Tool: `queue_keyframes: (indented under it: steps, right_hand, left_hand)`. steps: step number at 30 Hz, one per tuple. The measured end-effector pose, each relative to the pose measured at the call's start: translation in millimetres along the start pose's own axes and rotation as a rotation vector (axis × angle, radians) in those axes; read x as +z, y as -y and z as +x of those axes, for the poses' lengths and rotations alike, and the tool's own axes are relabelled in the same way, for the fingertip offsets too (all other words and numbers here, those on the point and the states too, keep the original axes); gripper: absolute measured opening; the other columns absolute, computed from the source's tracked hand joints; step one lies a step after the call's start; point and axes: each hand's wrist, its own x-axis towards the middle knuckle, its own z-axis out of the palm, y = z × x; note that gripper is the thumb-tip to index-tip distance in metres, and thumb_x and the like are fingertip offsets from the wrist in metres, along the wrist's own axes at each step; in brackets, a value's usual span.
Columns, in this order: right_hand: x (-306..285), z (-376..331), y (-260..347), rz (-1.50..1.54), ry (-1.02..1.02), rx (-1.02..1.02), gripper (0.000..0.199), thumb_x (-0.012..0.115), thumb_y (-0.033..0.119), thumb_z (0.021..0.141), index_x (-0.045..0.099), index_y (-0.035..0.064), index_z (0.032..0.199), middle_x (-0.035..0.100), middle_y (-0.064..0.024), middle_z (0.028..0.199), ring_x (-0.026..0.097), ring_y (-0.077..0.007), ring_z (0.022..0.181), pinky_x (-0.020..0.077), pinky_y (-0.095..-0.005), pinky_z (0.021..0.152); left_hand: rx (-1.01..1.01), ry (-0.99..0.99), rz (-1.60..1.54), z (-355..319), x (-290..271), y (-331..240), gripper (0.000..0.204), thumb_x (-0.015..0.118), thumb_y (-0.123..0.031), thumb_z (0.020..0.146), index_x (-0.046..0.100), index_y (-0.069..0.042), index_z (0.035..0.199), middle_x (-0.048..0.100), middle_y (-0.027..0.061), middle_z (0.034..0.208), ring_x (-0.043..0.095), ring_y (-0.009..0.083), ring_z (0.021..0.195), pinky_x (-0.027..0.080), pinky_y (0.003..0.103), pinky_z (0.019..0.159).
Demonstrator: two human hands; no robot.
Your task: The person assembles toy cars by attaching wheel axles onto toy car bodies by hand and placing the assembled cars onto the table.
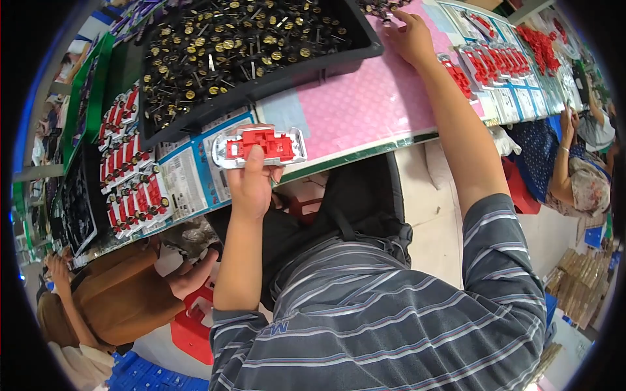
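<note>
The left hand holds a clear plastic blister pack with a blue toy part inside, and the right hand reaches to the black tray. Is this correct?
Not quite: the head view shows the toy part in the clear plastic blister pack is red, not blue. The left hand does hold it, and the right hand reaches beside the black tray.

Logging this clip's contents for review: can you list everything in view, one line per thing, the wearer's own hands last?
Blister pack with red toy part: one, clear and red, held over the table edge.
Black tray: one, full of small black and gold-coloured wheel parts, far side of the table.
Pink mat: one, pink, under the tray.
Filled red packs: many, red, stacked at the left.
More red packs: several, red, far right of the table.
Co-worker in brown: one, lower left.
Co-worker in patterned top: one, right.
Left hand: grips the blister pack.
Right hand: flat on the mat by the tray's corner.
</note>
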Motion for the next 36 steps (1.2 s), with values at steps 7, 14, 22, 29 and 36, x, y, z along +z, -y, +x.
queue_keyframes:
  steps: [7,14,22,29,36]
  right_hand:
    - [2.5,-0.1,-4.2,0.115,-0.143,-0.162,0.015,0.071,0.01,0.089,0.071,0.0021,0.101,0.067,-0.0175,0.106,0.069,-0.0294,0.083,0.0554,-0.0363,0.075]
    - [-65.3,-123.7,82.7,0.66,-0.082,0.131,0.009,0.063,0.006,0.097,0.059,-0.0005,0.101,0.058,-0.0205,0.138,0.06,-0.0224,0.117,0.0501,-0.0319,0.095]
    - [-55.2,-183.0,225.8,0.642,0.461,-0.288,0.036,0.078,0.002,0.077,0.056,0.0019,0.105,0.064,-0.0177,0.116,0.062,-0.0373,0.107,0.0498,-0.0403,0.093]
    - [-52.9,-173.0,219.6,0.671,0.463,-0.225,0.037,0.082,0.01,0.078,0.059,0.0004,0.106,0.064,-0.0165,0.115,0.063,-0.0321,0.108,0.0517,-0.0379,0.091]
    - [-42.6,-50.5,204.9,0.146,0.134,-0.392,0.021,0.077,0.018,0.087,0.071,0.0014,0.098,0.069,-0.0128,0.098,0.066,-0.0228,0.081,0.0537,-0.0319,0.074]
  left_hand:
    - [-0.012,-0.08,-0.156,-3.1,-21.0,7.4,0.032,0.055,-0.025,0.104,0.052,-0.002,0.127,0.066,0.0123,0.108,0.064,0.0176,0.082,0.048,0.029,0.06]
    - [-0.051,0.013,-0.052,-3.1,-22.0,3.0,0.034,0.06,-0.026,0.103,0.051,-0.002,0.126,0.065,0.0092,0.099,0.06,0.0136,0.077,0.049,0.027,0.065]
    - [0.031,0.165,0.095,-2.3,-25.2,4.1,0.054,0.07,-0.031,0.097,0.044,-0.003,0.135,0.064,0.009,0.115,0.065,0.0139,0.093,0.055,0.025,0.07]
    - [0.073,0.152,0.086,-4.6,-26.7,10.5,0.052,0.069,-0.026,0.098,0.043,-0.002,0.136,0.063,0.0093,0.116,0.065,0.0134,0.094,0.056,0.026,0.072]
    - [0.037,0.143,0.04,-8.0,-27.6,4.0,0.049,0.068,-0.025,0.098,0.043,-0.002,0.134,0.065,0.0103,0.112,0.065,0.0131,0.087,0.056,0.026,0.069]
